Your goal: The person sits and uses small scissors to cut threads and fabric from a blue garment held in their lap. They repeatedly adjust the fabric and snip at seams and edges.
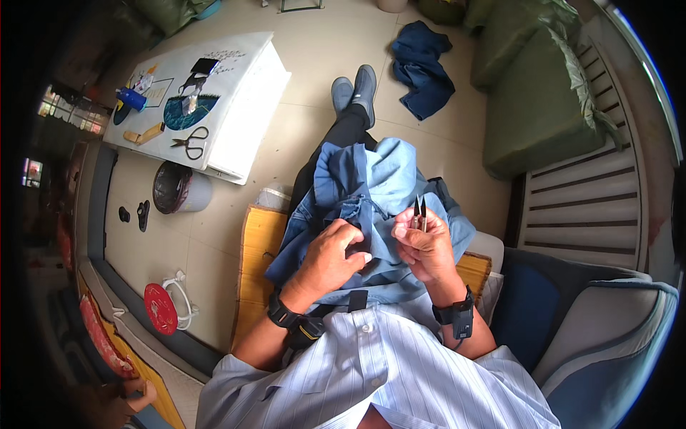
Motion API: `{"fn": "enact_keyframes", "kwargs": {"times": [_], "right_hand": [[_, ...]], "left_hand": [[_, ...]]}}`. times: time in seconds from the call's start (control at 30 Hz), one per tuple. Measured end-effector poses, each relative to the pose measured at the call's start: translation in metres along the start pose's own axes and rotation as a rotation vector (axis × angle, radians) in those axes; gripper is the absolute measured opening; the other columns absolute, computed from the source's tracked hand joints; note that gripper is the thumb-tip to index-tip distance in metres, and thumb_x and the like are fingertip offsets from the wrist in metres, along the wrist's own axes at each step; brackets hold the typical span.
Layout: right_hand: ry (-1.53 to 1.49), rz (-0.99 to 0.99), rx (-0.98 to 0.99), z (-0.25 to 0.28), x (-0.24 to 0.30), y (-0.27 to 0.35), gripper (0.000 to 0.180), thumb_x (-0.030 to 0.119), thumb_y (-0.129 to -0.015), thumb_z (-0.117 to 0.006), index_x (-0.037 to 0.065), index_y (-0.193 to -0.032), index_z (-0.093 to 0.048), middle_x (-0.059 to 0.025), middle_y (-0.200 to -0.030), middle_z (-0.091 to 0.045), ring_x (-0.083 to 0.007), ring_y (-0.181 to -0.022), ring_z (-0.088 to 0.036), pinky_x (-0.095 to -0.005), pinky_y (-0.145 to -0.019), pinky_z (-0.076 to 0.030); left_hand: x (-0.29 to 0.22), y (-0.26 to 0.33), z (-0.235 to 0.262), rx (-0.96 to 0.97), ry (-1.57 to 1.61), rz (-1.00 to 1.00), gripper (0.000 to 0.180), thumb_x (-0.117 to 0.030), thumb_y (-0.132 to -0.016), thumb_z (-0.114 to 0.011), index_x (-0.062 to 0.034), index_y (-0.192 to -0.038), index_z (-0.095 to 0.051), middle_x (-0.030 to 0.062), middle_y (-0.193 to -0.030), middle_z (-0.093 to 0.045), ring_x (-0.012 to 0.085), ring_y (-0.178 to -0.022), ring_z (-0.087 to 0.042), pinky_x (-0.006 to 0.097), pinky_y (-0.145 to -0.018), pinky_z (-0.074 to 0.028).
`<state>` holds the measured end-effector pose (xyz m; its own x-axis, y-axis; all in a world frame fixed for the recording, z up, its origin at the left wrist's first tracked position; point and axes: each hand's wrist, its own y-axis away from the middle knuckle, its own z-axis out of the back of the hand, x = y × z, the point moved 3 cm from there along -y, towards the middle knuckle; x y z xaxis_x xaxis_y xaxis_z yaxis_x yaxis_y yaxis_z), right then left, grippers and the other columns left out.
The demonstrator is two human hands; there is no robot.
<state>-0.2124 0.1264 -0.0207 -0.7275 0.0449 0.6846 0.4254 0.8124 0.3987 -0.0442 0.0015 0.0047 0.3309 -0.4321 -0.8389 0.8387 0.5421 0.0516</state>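
Observation:
Across my lap lies a blue denim garment point(391, 168), bunched up, with darker and paler blue sides showing. My left hand point(330, 259) rests on it with curled fingers that grip a fold of the cloth; the fingertips are partly hidden. In my right hand point(427, 250) is a pair of thread snips point(419, 214), held above the garment at its right. Their two dark blades point up and away from me, slightly apart.
A white-covered table point(246, 86) at the far left bears black-handled scissors point(190, 144) and a blue bottle point(131, 98). A bin point(182, 187) stands below. Dark blue jeans point(423, 68) lie on the floor ahead. Green-covered bundles point(536, 121) and a slatted bench point(586, 200) are at the right.

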Motion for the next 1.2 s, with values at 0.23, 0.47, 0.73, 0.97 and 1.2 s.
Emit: {"fn": "enact_keyframes", "kwargs": {"times": [0.23, 0.47, 0.73, 0.97, 1.2], "right_hand": [[-0.069, 0.008, 0.066, -0.001, 0.016, 0.008, 0.013, -0.001, -0.091, -0.071, 0.003, -0.103, -0.067, -0.0051, -0.078, -0.064, -0.0024, -0.046, -0.037, -0.0215, -0.041, -0.032], [0.504, 0.237, -0.231, 0.054, 0.048, 0.0, 0.01, 0.009, -0.093, -0.073, 0.003, -0.101, -0.069, -0.0002, -0.079, -0.064, -0.0031, -0.056, -0.046, -0.0213, -0.049, -0.036], [0.831, -0.015, -0.317, 0.127, 0.005, -0.067, 0.019, 0.008, -0.09, -0.075, -0.004, -0.103, -0.067, -0.002, -0.088, -0.065, -0.0138, -0.082, -0.058, -0.03, -0.074, -0.049], [0.648, -0.035, -0.219, 0.147, -0.014, -0.081, 0.022, 0.004, -0.083, -0.078, -0.002, -0.102, -0.067, -0.0019, -0.088, -0.064, -0.0123, -0.081, -0.058, -0.0289, -0.073, -0.048], [0.78, -0.033, -0.099, 0.086, 0.03, -0.046, 0.03, 0.01, -0.083, -0.08, -0.002, -0.107, -0.067, -0.0001, -0.09, -0.063, -0.0111, -0.081, -0.056, -0.0267, -0.075, -0.047]], "left_hand": [[0.009, 0.002, 0.005, -0.037, 0.125, 0.046, 0.024, -0.006, -0.083, -0.079, -0.002, -0.1, -0.063, 0.0123, -0.096, -0.064, 0.0284, -0.089, -0.067, 0.038, -0.077, -0.054], [-0.001, -0.031, 0.026, -0.421, -0.08, -0.141, 0.025, -0.009, -0.087, -0.076, 0.0007, -0.105, -0.062, 0.0178, -0.106, -0.063, 0.0364, -0.098, -0.064, 0.044, -0.087, -0.053], [0.002, -0.113, 0.014, -0.055, -0.409, 0.11, 0.06, -0.037, -0.086, -0.079, 0.003, -0.128, -0.063, 0.0254, -0.122, -0.066, 0.0424, -0.115, -0.065, 0.048, -0.097, -0.052], [0.077, -0.133, -0.021, 0.227, -0.203, 0.138, 0.048, -0.017, -0.082, -0.075, 0.0047, -0.123, -0.063, 0.0225, -0.106, -0.072, 0.0353, -0.104, -0.07, 0.041, -0.094, -0.054], [0.046, -0.095, 0.061, -0.331, 0.778, 0.067, 0.031, 0.004, -0.091, -0.063, 0.0007, -0.122, -0.064, 0.0024, -0.108, -0.065, 0.0107, -0.097, -0.06, 0.025, -0.092, -0.046]]}}
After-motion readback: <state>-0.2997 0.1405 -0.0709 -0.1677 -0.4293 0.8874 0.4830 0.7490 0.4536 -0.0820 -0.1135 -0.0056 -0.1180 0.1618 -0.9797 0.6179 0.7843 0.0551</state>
